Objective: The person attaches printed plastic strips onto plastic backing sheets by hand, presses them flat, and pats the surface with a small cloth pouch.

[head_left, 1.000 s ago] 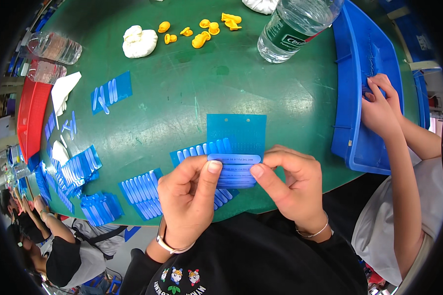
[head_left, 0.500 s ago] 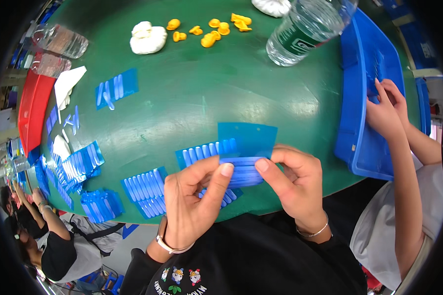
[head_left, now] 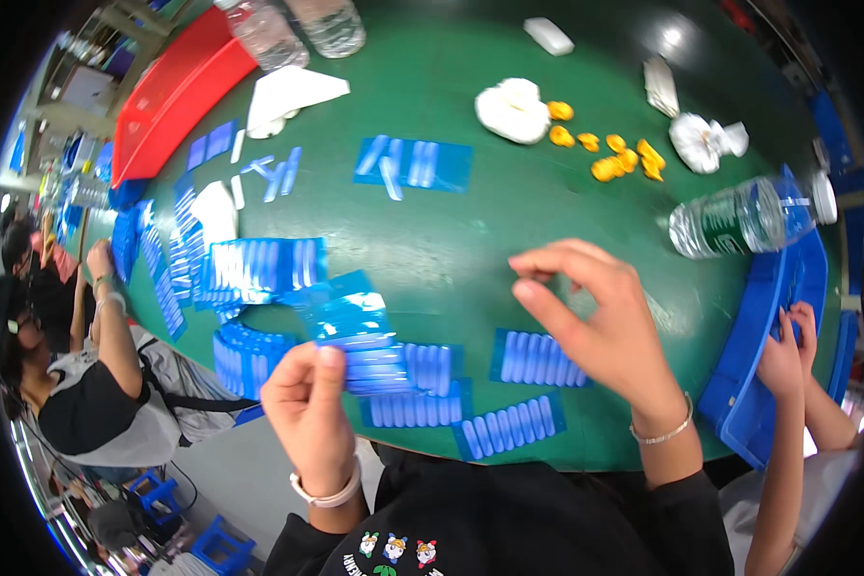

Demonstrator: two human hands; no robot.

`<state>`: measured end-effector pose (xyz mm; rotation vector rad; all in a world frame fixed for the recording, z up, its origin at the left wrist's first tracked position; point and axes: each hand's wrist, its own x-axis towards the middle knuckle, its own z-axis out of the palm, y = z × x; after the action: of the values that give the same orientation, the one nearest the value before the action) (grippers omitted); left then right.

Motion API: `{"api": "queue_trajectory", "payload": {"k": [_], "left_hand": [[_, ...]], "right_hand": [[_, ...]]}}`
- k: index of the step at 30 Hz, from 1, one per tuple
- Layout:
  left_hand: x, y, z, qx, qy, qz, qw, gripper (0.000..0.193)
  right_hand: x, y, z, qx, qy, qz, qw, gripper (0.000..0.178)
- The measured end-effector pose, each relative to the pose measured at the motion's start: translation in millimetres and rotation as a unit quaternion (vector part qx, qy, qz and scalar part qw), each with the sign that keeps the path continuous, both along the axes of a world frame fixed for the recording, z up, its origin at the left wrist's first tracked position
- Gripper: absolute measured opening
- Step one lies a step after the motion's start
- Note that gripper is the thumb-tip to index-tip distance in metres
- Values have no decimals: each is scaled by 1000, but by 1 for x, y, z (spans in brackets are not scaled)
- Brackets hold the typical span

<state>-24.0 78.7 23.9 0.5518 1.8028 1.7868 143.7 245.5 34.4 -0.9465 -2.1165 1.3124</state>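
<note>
Near left: left hand (head_left: 307, 408) pinching blue strip-bearing card (head_left: 370, 357), liable to slip through one-sided hold; right hand (head_left: 600, 317) unclosed, nothing held

Our blue sheet (head_left: 372, 363) is striped in paler blue, our desk (head_left: 442, 240) green. We see yellow-orange pieces (head_left: 628, 159), a white bundle (head_left: 512, 113), a red tray (head_left: 176, 96) and a blue bin (head_left: 736, 394); our black top (head_left: 538, 514) bears a multicoloured print (head_left: 396, 548).

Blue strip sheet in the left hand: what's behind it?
Behind the held sheet, part of another blue strip sheet shows past its right edge; whatever lies directly behind its middle is covered.
</note>
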Motion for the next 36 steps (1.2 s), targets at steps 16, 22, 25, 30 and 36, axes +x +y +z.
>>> {"api": "queue_trajectory", "payload": {"k": [16, 22, 25, 30, 36], "left_hand": [[-42, -64, -12, 48, -116, 129, 984, 13], [-59, -79, -12, 38, -110, 119, 986, 12], [-63, -85, -12, 49, -101, 169, 979, 12], [-70, -84, -12, 54, -101, 177, 978, 11], [-66, -82, -11, 62, -125, 154, 978, 11]], "right_hand": [[-321, 56, -51, 279, -160, 268, 908, 27], [-346, 49, -55, 395, -113, 296, 862, 32], [-335, 45, -63, 427, 25, 234, 873, 30], [-312, 49, -70, 509, -30, 293, 808, 23], [-273, 21, -50, 224, 112, 215, 944, 26]]}}
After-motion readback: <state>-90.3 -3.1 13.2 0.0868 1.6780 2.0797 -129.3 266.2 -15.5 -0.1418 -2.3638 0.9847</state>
